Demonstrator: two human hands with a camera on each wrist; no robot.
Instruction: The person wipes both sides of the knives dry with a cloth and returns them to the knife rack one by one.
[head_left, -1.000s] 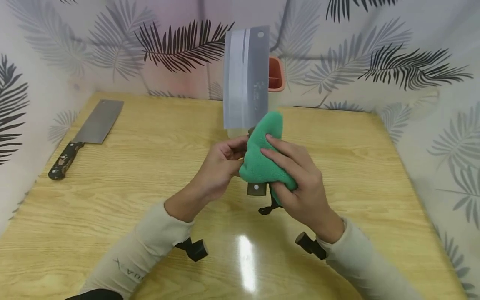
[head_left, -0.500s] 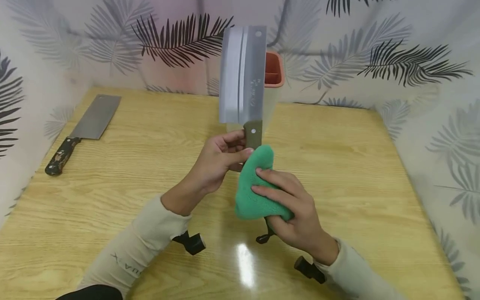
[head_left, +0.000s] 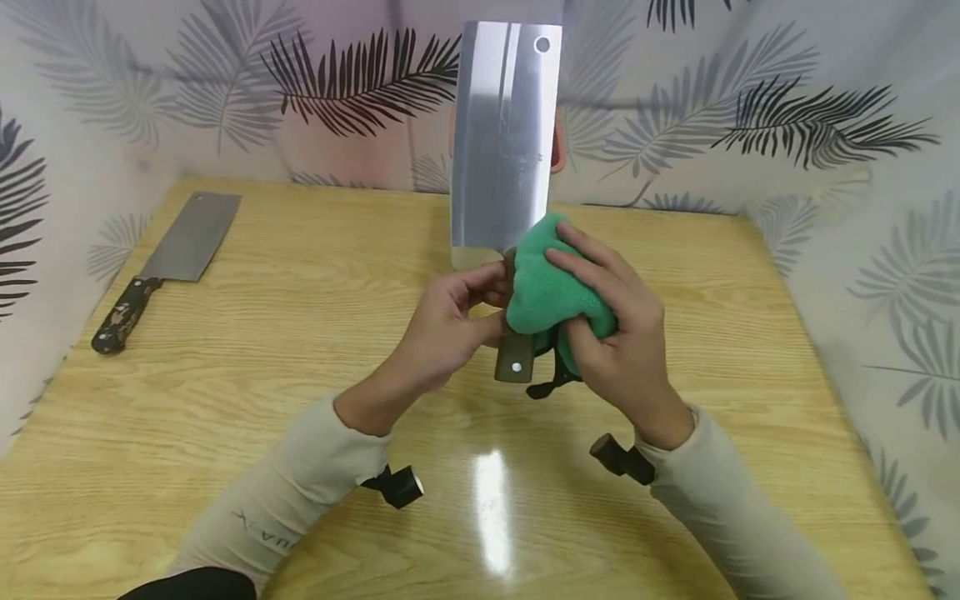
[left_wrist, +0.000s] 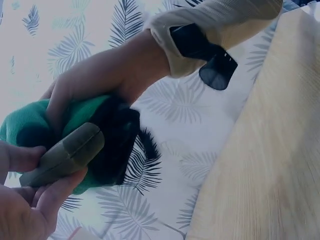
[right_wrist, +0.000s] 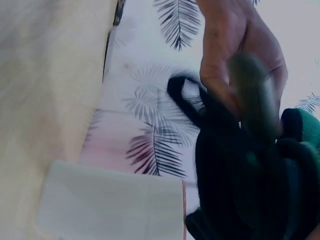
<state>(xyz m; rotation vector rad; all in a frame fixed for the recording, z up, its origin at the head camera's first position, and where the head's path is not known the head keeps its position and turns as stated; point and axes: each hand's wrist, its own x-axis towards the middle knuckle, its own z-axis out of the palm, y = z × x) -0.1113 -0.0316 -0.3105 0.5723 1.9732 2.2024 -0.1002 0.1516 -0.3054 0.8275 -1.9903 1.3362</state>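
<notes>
A wide cleaver blade [head_left: 498,142] stands upright above the table in the head view, its brown handle [head_left: 514,358] pointing down. My left hand [head_left: 438,333] pinches that handle between thumb and fingers; the left wrist view shows the handle [left_wrist: 75,150] between thumb and fingertips [left_wrist: 62,192]. In my right hand [head_left: 626,333] is a bunched green cloth [head_left: 555,287], pressed against the upper handle and hiding part of it. A black strap with a loop [right_wrist: 187,100] hangs at the cloth's underside in the right wrist view.
A second cleaver [head_left: 191,242] with a dark patterned handle lies at the table's left side. Behind the raised blade, an orange-rimmed container [head_left: 558,146] is mostly hidden; its pale body [right_wrist: 115,200] shows in the right wrist view. Leaf-patterned fabric surrounds the wooden table [head_left: 675,400].
My right hand with the cloth dropped below the left thumb, then rose again to the upper handle. The blade has turned slightly and moved up and right. My left hand still holds the handle.
</notes>
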